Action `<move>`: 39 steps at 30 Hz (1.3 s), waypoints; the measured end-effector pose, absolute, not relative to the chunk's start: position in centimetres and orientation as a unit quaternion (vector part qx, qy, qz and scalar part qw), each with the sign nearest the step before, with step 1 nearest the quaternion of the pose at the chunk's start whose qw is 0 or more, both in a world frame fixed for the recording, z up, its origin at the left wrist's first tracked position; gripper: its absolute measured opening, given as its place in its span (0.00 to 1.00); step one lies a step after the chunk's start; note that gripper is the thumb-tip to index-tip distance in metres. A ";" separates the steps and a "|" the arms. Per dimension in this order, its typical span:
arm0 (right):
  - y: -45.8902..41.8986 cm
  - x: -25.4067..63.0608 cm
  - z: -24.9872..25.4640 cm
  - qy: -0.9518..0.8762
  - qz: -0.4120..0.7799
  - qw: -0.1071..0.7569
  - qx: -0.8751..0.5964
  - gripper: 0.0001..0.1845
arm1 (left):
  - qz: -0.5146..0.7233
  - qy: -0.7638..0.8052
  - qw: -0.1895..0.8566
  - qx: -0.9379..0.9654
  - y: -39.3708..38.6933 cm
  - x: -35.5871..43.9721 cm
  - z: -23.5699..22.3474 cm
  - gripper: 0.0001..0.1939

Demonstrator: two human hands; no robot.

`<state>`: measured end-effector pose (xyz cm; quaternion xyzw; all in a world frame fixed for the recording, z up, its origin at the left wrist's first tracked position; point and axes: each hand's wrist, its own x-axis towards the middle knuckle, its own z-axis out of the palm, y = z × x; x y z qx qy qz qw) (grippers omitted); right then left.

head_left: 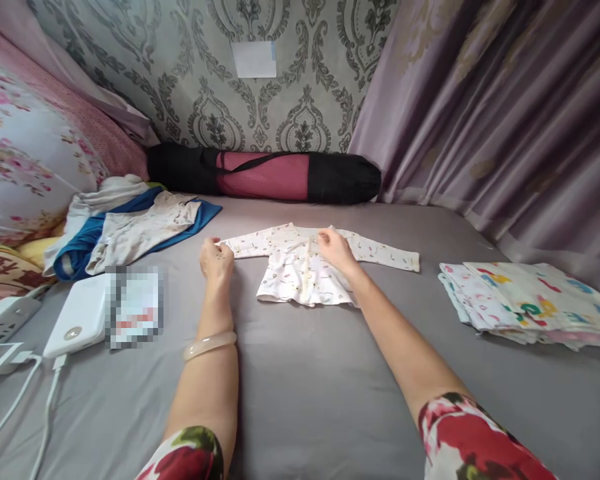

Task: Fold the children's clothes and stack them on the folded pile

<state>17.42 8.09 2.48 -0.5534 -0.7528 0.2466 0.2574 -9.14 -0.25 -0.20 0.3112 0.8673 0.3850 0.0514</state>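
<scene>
A small white baby shirt (285, 273) with a tiny scattered print lies spread on the grey bed sheet, its sleeves stretched out to both sides. At the end of its left-hand sleeve, my left hand (217, 260) is closed on the cuff. My right hand (337, 250) is over the collar and upper front, its fingers curled together on the fabric there. The hand and forearm hide part of the shirt's right side. A pale bangle (210, 345) circles my left wrist area.
Folded printed cloths (535, 300) are stacked at the right. Crumpled clothes (135, 227) lie at the left, near a white power bank (77, 317), cables and a power strip (7, 317). Along the wall rests a black and red rolled bag (263, 175).
</scene>
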 end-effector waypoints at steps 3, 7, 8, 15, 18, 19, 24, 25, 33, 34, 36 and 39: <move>6.5 23.3 1.8 -0.723 0.225 0.232 -0.611 0.14 | 0.330 0.875 0.088 0.344 -0.3 -8.2 -0.5 0.14; 4.0 28.0 1.3 -0.696 0.214 0.140 -0.671 0.14 | 0.260 0.880 0.089 0.386 -0.5 -7.1 -0.8 0.11; 3.3 28.5 1.3 -0.694 0.211 0.116 -0.679 0.16 | 0.246 0.881 0.085 0.395 -0.6 -6.9 -0.7 0.11; -0.1 28.8 1.6 -0.708 0.165 0.068 -0.683 0.18 | 0.152 0.852 0.093 0.492 -2.1 -6.6 0.9 0.08; -1.0 28.3 1.9 -0.716 0.158 0.053 -0.678 0.18 | 0.174 0.830 0.144 0.509 -4.2 -5.7 1.2 0.13; -1.2 28.2 2.0 -0.720 0.156 0.044 -0.675 0.18 | 0.189 0.822 0.164 0.511 -5.0 -5.3 1.2 0.15; -1.4 28.3 1.8 -0.733 0.173 0.018 -0.658 0.18 | 0.261 0.772 0.254 0.521 -8.3 -3.7 1.1 0.25; -1.3 28.4 1.7 -0.732 0.183 0.022 -0.656 0.18 | 0.277 0.752 0.278 0.530 -8.7 -3.5 1.0 0.27; -0.8 28.8 1.0 -0.717 0.207 0.079 -0.661 0.14 | 0.347 0.716 0.304 0.524 -8.8 -3.3 -0.4 0.19; -1.0 28.6 1.1 -0.716 0.200 0.086 -0.663 0.13 | 0.343 0.730 0.282 0.519 -8.7 -3.1 -0.5 0.17; -1.5 28.1 1.2 -0.713 0.183 0.100 -0.670 0.11 | 0.344 0.750 0.234 0.514 -8.5 -2.6 -0.3 0.13; -2.1 27.4 1.4 -0.715 0.168 0.101 -0.671 0.19 | 0.358 0.755 0.188 0.516 -8.4 -1.7 0.0 0.11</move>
